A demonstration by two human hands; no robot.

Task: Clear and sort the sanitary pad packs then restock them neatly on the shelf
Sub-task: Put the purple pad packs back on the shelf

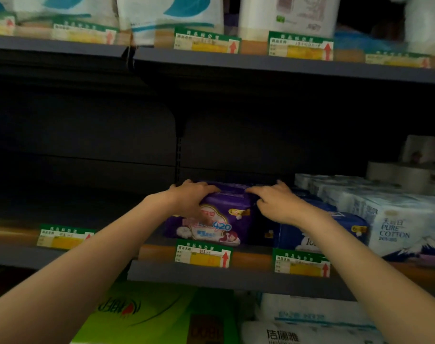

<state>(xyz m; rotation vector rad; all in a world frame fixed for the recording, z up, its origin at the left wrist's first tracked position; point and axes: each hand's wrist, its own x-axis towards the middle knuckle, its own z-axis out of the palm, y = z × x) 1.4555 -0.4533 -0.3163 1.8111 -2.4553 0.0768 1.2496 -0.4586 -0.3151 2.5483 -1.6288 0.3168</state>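
On middle shelf (248, 274), near front edge: purple pad pack (209, 222), soft glossy plastic, puffy rectangular shape, upright. Left hand (190, 198) grips its top left corner, fingers curled over; right hand (273, 201) pinches top right edge. Blue pack (318, 232) just beside, partly hidden behind right forearm. White tissue bundles (397, 219) further right, cut off by frame. Shelf back dark, print blurred

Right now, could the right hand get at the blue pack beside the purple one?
Probably yes: the right hand sits directly above the blue pack, and nothing lies between them.
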